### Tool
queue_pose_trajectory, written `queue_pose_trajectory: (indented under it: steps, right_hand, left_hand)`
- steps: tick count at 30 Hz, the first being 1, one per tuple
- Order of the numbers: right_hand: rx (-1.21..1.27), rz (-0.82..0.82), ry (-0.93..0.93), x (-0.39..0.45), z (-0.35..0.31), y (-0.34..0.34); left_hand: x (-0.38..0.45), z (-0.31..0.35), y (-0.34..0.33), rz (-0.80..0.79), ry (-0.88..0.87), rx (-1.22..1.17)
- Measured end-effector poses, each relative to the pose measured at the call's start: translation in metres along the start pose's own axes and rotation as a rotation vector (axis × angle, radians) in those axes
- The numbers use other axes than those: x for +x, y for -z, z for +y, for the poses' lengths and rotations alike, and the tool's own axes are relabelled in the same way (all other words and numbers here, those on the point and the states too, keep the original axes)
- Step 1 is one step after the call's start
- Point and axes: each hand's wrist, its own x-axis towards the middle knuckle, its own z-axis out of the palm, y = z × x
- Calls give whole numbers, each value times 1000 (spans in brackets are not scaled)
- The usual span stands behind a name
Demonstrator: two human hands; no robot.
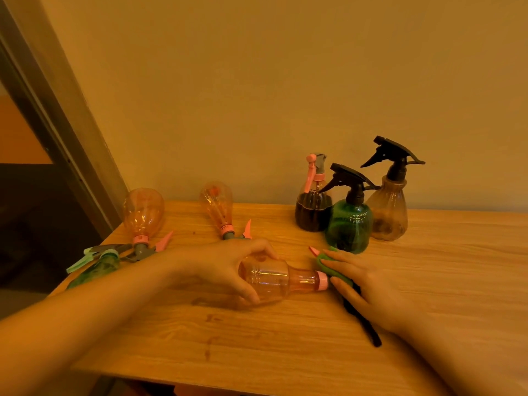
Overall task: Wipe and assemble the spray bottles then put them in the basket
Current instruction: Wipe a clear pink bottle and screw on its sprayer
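A pink see-through bottle [281, 278] lies on its side on the wooden table [428, 281], its pink collar pointing right. My left hand [228, 267] grips its body, fingers curled over the top and thumb underneath. My right hand [368, 287] holds a green cloth [333, 268] around the spray head at the bottle's neck; a pink trigger tip [314, 250] sticks out behind it. The spray head itself is mostly hidden.
Two pink bottles [144, 212] [218, 205] and a green one [95, 268] lie at the left. Three upright bottles stand at the back right: dark [313, 207], green [348, 224], clear [390, 212]. A black strip [363, 324] lies under my right hand. No basket is in view.
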Motion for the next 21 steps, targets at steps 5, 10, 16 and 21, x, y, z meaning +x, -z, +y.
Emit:
queue_pose_trajectory:
  steps: [5,10,16,21]
  right_hand:
    - [32,-6,-7,-21,3,9]
    - [13,74,2,-39,4,8]
    - [46,230,137,-23,-24,-6]
    - [-74,177,231,1,-45,-24]
  left_hand:
    - [1,-2,2,-31,12,-18]
    - [3,-2,3,-24,-3,12]
    - [3,1,3,-17,-9,33]
    - [2,1,4,-26,-2,33]
